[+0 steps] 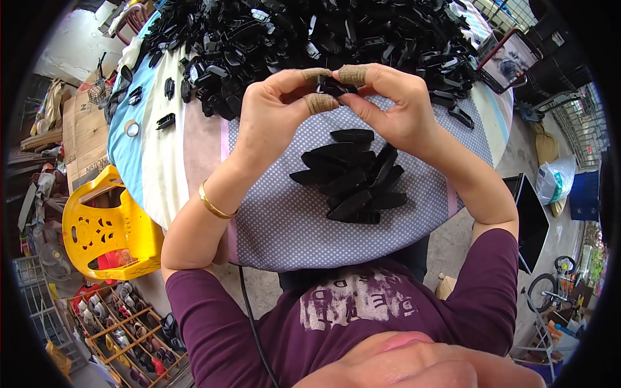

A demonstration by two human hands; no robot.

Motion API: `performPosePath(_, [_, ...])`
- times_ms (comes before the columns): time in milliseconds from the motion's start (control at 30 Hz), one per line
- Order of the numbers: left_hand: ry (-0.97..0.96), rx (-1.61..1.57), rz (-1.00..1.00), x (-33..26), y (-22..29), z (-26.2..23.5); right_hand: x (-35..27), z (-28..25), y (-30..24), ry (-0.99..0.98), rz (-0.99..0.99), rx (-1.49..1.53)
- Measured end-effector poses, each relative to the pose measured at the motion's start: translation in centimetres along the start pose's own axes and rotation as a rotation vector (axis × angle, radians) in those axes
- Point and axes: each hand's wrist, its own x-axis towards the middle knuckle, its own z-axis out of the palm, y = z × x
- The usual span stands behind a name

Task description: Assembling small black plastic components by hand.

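A small black plastic piece (331, 86) is pinched between the fingertips of my left hand (272, 116) and my right hand (398, 107), above the table's middle. Both hands are closed on it, and their fingers cover much of its shape. Tan tape wraps the thumb and index fingertip on the left, and the index fingertip on the right. Below the hands, a small pile of pointed black plastic pieces (349, 184) lies on the dotted cloth. Just beyond my fingers spreads a large heap of black plastic parts (310, 39).
The round table (259, 249) has a striped and dotted cover. A tape roll (131, 128) and a few loose black parts (166, 121) lie at its left. Beside it stands a yellow plastic chair (113, 226). A framed panel (511, 61) leans at the right edge.
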Motion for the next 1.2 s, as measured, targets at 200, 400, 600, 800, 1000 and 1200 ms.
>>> performPosePath(200, [-0.015, -0.061, -0.044, 0.0, 0.5, -0.2, -0.2, 0.0, -0.2, 0.041, 0.044, 0.168])
performPosePath(400, [0.095, -0.250, -0.052, -0.5, -0.2, 0.7, -0.2, 0.3, -0.7, 0.062, -0.040, -0.008])
performPosePath(600, [0.102, -0.195, 0.080, -0.2, 0.1, 0.9, -0.2, 0.2, -1.4, 0.077, 0.044, 0.066])
performPosePath(800, [0.074, -0.072, 0.133, 0.3, 0.0, 0.0, -0.3, 0.2, -1.2, 0.079, 0.144, 0.192])
performPosePath(1000, [0.113, -0.238, 0.072, -0.4, 0.3, 1.0, -0.4, 0.6, -1.0, 0.103, 0.041, 0.092])
performPosePath(1200, [0.114, -0.226, 0.097, -0.8, 0.9, 1.8, -0.3, 1.1, -0.4, 0.151, -0.015, 0.007])
